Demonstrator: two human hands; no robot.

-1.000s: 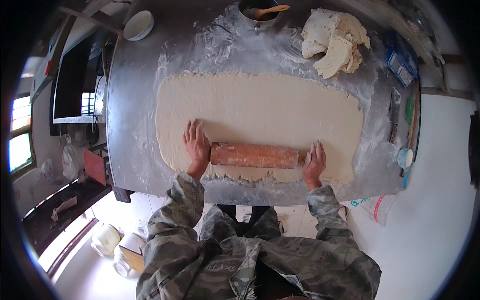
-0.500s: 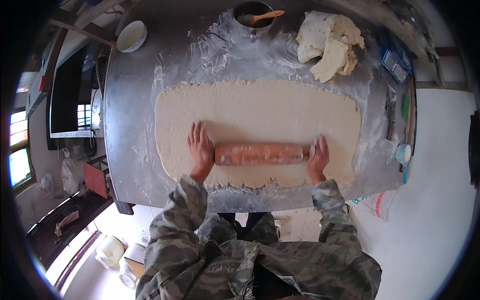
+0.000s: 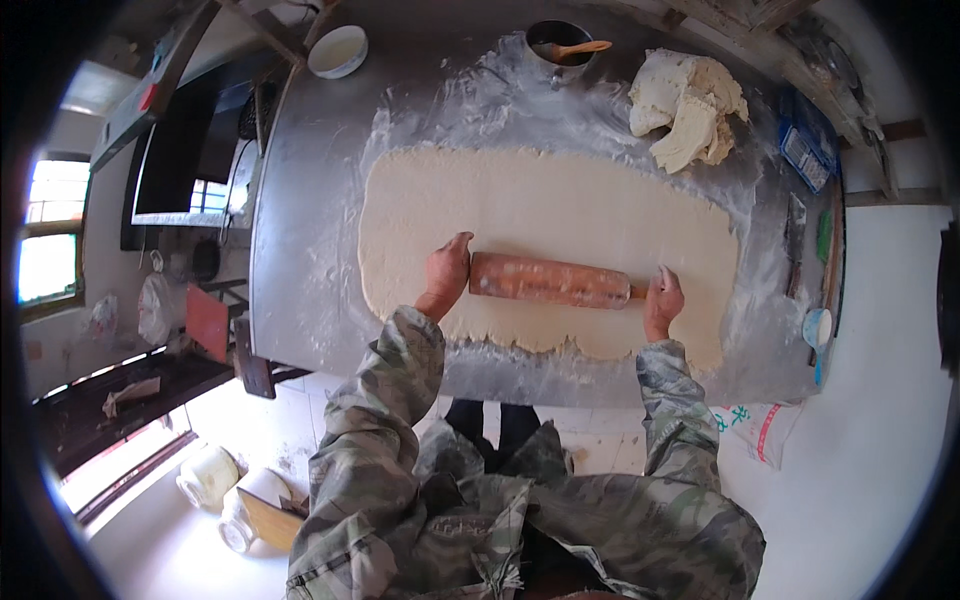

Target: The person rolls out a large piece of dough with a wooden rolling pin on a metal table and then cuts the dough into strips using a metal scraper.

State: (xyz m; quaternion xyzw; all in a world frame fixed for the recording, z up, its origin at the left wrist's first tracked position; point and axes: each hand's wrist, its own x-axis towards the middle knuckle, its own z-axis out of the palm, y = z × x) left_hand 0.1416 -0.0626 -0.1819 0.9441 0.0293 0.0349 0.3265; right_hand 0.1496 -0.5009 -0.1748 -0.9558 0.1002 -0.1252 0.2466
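Note:
A broad sheet of pale dough [image 3: 540,200] lies flat on the floured metal table, its near edge ragged. Across its near half rests a wooden rolling pin [image 3: 550,281], dusted with flour and slanting slightly down to the right. My left hand [image 3: 447,272] is closed round the pin's left handle, thumb side up. At the other end my right hand [image 3: 663,302] grips the right handle, a short bit of which shows beside the barrel. Both hands are just above the dough.
Toward the back right sits a big lump of dough [image 3: 690,105]. Left of it stands a dark pot [image 3: 560,62] with a wooden-handled brush [image 3: 585,48]. A white bowl [image 3: 338,52] is at the far left corner. A blue-handled scoop [image 3: 817,330] lies by the right edge.
My hands have gone from extended fingers against the pin's ends to fists round its handles. The pin now slants. The whole view has shifted and turned somewhat.

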